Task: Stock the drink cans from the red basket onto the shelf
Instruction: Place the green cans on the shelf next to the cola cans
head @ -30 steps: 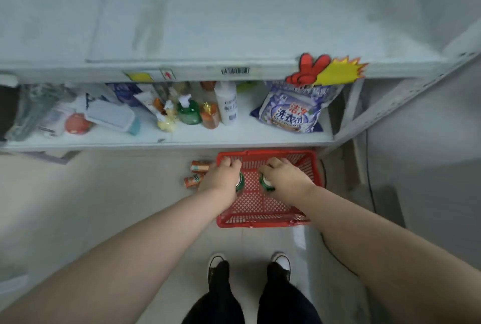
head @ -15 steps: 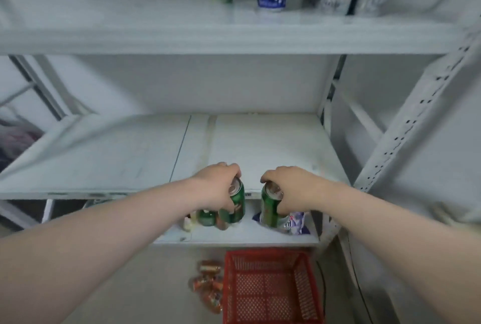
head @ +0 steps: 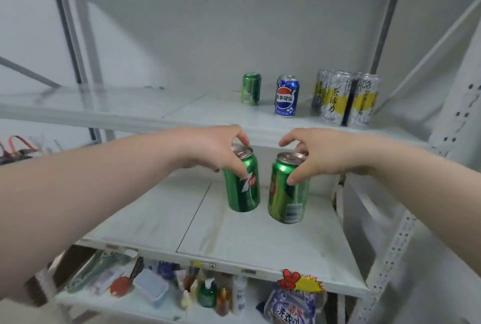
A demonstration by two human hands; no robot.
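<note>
My left hand [head: 216,148] grips a green 7up can [head: 242,183] by its top rim, held upright in front of the upper shelf's front edge. My right hand [head: 318,153] grips a second green can [head: 287,192] the same way, just to the right. Both cans hang in the air, seen against the middle shelf board [head: 260,240] below. On the upper shelf [head: 197,113] stand a green can [head: 251,88], a blue Pepsi can [head: 286,96] and several white-and-yellow cans [head: 345,98]. The red basket is out of view.
The bottom shelf holds small bottles [head: 207,293], a plastic box [head: 152,287] and a blue detergent bag [head: 289,308]. A red-and-yellow price tag [head: 299,280] sticks to the middle shelf's front edge. A perforated upright post [head: 387,253] stands at the right.
Both hands have lifted the two green cans out of the basket and up past the lower shelves. The view has tilted up, so the basket has dropped out of sight.
</note>
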